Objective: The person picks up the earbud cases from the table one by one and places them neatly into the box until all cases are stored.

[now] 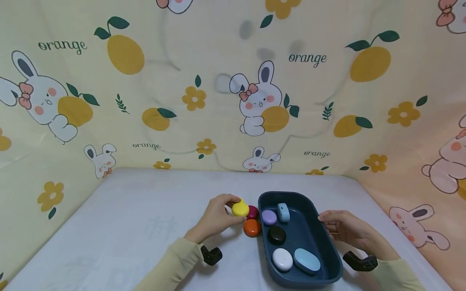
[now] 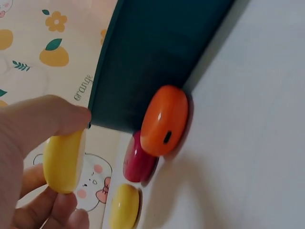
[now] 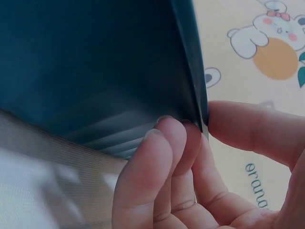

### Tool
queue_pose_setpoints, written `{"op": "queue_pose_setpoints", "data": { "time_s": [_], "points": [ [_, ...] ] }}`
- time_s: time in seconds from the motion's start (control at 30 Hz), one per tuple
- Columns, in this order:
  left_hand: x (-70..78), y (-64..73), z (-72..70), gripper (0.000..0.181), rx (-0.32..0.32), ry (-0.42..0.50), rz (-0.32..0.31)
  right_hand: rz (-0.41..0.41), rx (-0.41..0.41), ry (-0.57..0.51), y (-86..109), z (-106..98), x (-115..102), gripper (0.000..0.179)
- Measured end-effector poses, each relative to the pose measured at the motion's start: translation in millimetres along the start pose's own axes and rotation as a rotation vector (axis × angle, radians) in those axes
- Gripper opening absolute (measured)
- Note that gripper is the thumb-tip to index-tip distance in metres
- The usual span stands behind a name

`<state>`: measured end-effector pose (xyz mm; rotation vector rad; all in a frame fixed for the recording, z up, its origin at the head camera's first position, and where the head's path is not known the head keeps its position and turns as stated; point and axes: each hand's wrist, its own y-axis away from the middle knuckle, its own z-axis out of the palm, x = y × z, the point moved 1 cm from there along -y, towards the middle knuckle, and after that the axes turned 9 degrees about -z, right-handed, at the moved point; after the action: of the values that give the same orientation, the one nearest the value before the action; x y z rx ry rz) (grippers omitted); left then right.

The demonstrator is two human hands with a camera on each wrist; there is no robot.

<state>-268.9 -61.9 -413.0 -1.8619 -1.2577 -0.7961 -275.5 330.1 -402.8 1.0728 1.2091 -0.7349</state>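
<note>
Here, left hand (image 1: 217, 216) pinches glossy, rounded yellow piece (image 2: 64, 162); right hand (image 1: 349, 229) grips smooth tray (image 1: 307, 218).

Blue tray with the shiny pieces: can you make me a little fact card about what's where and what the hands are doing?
Left hand: pinching a yellow piece
Right hand: holding the blue tray by its edge
Inside: purple piece, black piece, white piece, light blue oval, another light blue piece
Outside: orange piece, dark red piece, second yellow piece
</note>
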Motion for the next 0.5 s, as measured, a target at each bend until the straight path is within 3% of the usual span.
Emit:
{"op": "queue_pose_setpoints", "data": {
  "time_s": [0.2, 0.5],
  "points": [
    [9.5, 2.7, 2.6, 0.046, 0.032, 0.008, -0.001, -0.005, 0.005, 0.003, -0.3, 1, 1, 0.017],
    [23.5, 5.5, 6.4, 0.046, 0.026, 0.050, -0.010, -0.011, 0.017, 0.009, 0.7, 1, 0, 0.016]
  ]
}}
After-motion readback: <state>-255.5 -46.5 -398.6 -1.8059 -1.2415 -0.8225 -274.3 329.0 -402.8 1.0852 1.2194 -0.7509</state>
